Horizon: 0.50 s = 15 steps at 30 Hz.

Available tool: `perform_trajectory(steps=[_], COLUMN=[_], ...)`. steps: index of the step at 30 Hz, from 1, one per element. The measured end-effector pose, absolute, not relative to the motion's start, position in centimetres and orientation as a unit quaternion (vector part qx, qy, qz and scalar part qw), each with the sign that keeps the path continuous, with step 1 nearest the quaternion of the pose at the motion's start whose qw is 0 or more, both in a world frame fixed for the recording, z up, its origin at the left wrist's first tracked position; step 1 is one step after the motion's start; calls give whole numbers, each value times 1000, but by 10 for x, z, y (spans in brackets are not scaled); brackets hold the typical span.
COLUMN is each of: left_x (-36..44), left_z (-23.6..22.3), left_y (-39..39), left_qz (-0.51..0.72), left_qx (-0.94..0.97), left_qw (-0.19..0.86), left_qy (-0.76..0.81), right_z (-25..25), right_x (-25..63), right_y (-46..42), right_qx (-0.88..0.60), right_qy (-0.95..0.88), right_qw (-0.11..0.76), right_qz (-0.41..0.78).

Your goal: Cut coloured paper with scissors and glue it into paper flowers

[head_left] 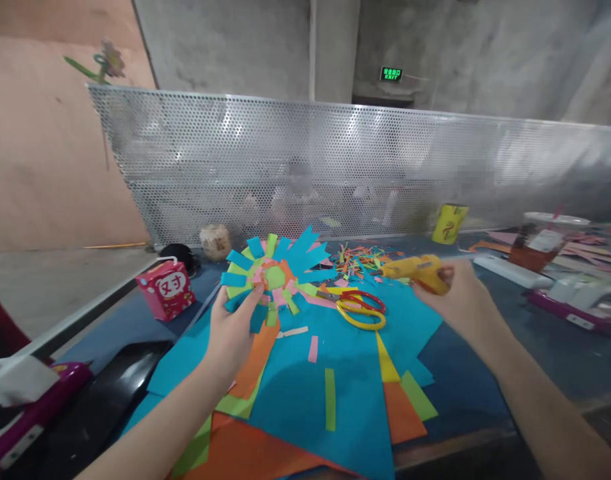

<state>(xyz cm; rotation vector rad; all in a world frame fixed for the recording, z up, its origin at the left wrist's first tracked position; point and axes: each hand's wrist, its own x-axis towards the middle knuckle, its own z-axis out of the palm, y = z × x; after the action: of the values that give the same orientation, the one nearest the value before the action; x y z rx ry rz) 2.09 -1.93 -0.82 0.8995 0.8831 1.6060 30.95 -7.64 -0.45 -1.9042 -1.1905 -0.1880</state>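
Observation:
My left hand is closed on the lower left of a paper flower, whose blue, green and pink strips fan out around a green centre with an orange ring. On the right, my right hand grips a yellow glue gun, its nozzle pointing left toward the flower. Between the hands, scissors with red and yellow handles lie on blue paper sheets. A green strip and a small pink strip rest on the blue paper nearer to me.
A pink box and a jar stand at the left. Paper scraps are piled before a perforated metal screen. Farther right are a yellow can, a drink cup and a purple-based device.

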Motion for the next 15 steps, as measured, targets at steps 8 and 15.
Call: perform_trajectory(steps=[8, 15], left_x=[21, 20], left_z=[-13, -15], left_y=[-20, -21], left_qz=[662, 653], left_qx=[376, 396], left_qw=[531, 543], left_qy=[372, 349], right_z=[5, 2], right_x=[241, 225], right_y=[-87, -80], right_qx=[-566, -540], right_qy=[-589, -637], right_qw=[532, 456], right_qz=[-223, -308])
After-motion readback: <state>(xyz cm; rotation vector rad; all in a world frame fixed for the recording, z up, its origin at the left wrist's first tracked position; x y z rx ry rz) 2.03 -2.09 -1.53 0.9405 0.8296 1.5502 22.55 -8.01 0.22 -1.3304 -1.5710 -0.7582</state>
